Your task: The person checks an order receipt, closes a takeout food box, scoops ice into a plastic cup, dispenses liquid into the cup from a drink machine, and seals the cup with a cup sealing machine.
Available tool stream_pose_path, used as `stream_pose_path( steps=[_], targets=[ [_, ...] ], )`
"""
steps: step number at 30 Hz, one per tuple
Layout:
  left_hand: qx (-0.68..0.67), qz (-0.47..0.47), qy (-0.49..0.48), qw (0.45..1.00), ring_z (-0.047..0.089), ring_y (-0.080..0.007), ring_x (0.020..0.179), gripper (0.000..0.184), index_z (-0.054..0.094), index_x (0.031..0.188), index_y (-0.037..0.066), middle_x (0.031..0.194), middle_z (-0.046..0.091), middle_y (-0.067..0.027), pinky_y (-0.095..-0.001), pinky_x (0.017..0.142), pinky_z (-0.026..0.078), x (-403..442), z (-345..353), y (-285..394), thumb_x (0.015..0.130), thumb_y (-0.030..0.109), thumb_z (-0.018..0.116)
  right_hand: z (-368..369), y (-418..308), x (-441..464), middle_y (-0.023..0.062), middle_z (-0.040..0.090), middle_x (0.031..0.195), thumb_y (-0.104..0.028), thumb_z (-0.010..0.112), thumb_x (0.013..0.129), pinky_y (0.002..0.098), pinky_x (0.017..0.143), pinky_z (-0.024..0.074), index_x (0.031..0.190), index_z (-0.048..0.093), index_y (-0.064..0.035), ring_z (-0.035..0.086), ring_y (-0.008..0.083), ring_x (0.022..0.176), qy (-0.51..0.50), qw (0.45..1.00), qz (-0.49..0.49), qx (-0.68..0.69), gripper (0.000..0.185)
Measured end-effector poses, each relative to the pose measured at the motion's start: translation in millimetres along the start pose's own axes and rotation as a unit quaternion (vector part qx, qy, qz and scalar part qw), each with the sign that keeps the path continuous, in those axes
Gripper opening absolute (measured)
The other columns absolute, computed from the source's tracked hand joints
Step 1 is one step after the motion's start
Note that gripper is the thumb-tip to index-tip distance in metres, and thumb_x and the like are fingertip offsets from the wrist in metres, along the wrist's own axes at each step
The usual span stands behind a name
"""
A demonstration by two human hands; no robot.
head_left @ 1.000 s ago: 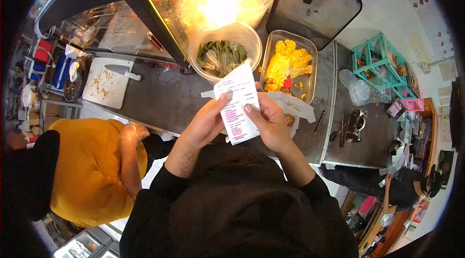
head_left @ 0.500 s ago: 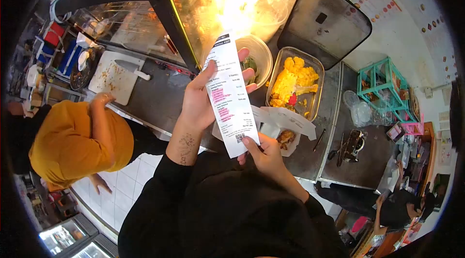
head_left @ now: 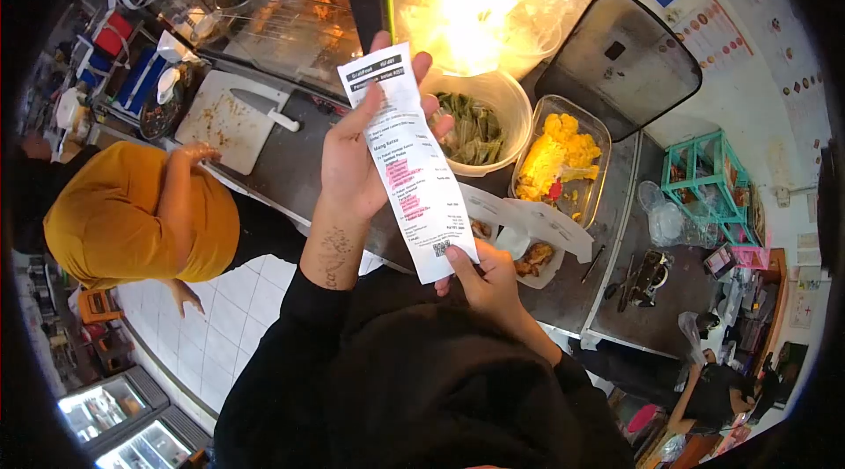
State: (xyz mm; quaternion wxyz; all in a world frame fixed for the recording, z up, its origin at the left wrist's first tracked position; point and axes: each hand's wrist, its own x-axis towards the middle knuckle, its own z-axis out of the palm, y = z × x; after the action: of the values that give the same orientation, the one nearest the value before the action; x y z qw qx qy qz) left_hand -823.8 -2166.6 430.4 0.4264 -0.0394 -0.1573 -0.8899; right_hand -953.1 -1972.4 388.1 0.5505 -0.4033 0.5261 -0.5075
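A long printed receipt with pink-highlighted lines is held up in front of me, slightly tilted. My left hand grips its upper part, thumb on the front and fingers spread behind the paper. At the bottom corner, my right hand pinches it under the thumb. Just beyond lies an open white takeaway box with browned fried chicken pieces in it, partly hidden by the receipt and my right hand. Behind the receipt stands a round tub of green leaf-wrapped food.
A clear tray holds yellow food. A knife rests on a cutting board, near a person in a mustard shirt. Another person in black is at right. A glass display case borders the counter.
The view has shifted, so the counter items appear farther right and more of the tub and chicken box shows. The receipt tilts more leftward at its top, still in both hands.
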Motion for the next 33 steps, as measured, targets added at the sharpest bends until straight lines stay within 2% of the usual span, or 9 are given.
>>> stream_pose_path(
  steps=[5,8,11,13,17,20,23,27,33],
  targets=[
    [0.008,-0.086,0.032,0.996,0.067,-0.0313,0.11,0.054,0.026,0.16,0.023,0.145,0.054,-0.0153,-0.0551,0.103,0.05,-17.8,-8.6,11.6,0.109,0.033,0.041,29.7,-4.9,19.8,0.0081,0.07,0.08,-0.016,0.053,0.107,0.0267,0.063,0.0533,0.107,0.067,0.0068,0.064,0.0105,0.067,0.016,1.0,0.0,0.014,0.027],
    [-0.025,-0.091,0.018,0.995,0.065,-0.0268,0.108,0.055,0.023,0.16,0.029,0.143,0.054,-0.0123,-0.0576,0.103,0.05,-24.9,-23.2,26.1,0.109,0.029,0.041,48.3,0.8,32.4,0.0078,0.07,0.079,-0.016,0.051,0.107,0.0272,0.062,0.0522,0.106,0.067,0.0068,0.064,0.012,0.065,0.019,1.0,-0.005,0.023,0.028],
    [-0.021,-0.067,-0.003,0.998,0.065,-0.0264,0.103,0.055,0.021,0.161,0.028,0.141,0.055,-0.0134,-0.0557,0.102,0.05,-24.0,-37.1,51.5,0.109,0.037,0.039,28.1,40.4,58.0,0.0104,0.07,0.081,-0.015,0.049,0.107,0.032,0.072,0.0531,0.106,0.067,0.0061,0.066,0.0157,0.076,-0.052,0.983,-0.127,-0.119,0.028],
    [-0.042,-0.053,-0.022,0.997,0.064,-0.0279,0.102,0.058,0.024,0.16,0.024,0.14,0.056,-0.0142,-0.0546,0.1,0.051,-22.5,-37.8,64.5,0.108,0.046,0.037,26.4,25.9,89.4,0.0139,0.072,0.092,-0.016,0.051,0.105,0.037,0.086,0.0505,0.107,0.068,0.0041,0.066,0.023,0.091,0.055,0.97,-0.182,-0.152,0.027],
    [-0.04,-0.071,-0.025,0.996,0.063,-0.0305,0.105,0.069,0.032,0.158,0.02,0.141,0.055,-0.0156,-0.0566,0.101,0.049,-20.5,-36.7,86.1,0.104,0.063,0.031,-27.1,59.4,164.0,0.0161,0.07,0.114,-0.023,0.056,0.1,0.0454,0.099,0.0463,0.111,0.071,-0.0046,0.061,0.0357,0.108,0.2,0.817,-0.236,-0.487,0.026],
    [-0.05,-0.076,-0.043,0.995,0.063,-0.0327,0.108,0.08,0.034,0.157,0.018,0.144,0.054,-0.0168,-0.0588,0.102,0.048,-19.5,-34.4,93.9,0.1,0.072,0.025,-54.2,93.3,204.3,0.0189,0.071,0.109,-0.023,0.058,0.099,0.0468,0.095,0.0494,0.111,0.071,-0.0039,0.064,0.04,0.103,0.196,0.735,-0.26,-0.595,0.026],
    [-0.051,-0.08,-0.039,0.995,0.063,-0.0345,0.109,0.08,0.034,0.157,0.018,0.146,0.052,-0.0181,-0.0608,0.102,0.048,-16.9,-32.5,103.4,0.1,0.073,0.022,-59.0,92.8,222.1,0.0188,0.067,0.126,-0.041,0.046,0.102,0.0463,0.104,0.0452,0.117,0.072,-0.0094,0.059,0.0386,0.119,0.075,0.821,0.045,-0.565,0.043],
    [-0.047,-0.074,-0.036,0.995,0.062,-0.0362,0.11,0.074,0.034,0.157,0.02,0.144,0.051,-0.0194,-0.0623,0.102,0.049,-8.4,-24.7,109.9,0.102,0.068,0.022,-39.0,60.3,217.6,0.0219,0.07,0.117,-0.059,0.036,0.101,0.0486,0.097,0.0501,0.116,0.074,-0.012,0.065,0.0404,0.111,0.085,0.803,0.147,-0.572,0.062],
    [-0.044,-0.091,-0.068,0.993,0.061,-0.0369,0.115,0.073,0.033,0.158,0.02,0.148,0.047,-0.019,-0.062,0.104,0.047,8.5,-20.5,116.7,0.102,0.067,0.023,-36.1,64.6,215.4,0.0279,0.071,0.1,-0.059,0.038,0.1,0.0518,0.089,0.0528,0.105,0.077,-0.0096,0.068,0.0455,0.099,0.137,0.784,0.133,-0.59,0.064]
  ],
)
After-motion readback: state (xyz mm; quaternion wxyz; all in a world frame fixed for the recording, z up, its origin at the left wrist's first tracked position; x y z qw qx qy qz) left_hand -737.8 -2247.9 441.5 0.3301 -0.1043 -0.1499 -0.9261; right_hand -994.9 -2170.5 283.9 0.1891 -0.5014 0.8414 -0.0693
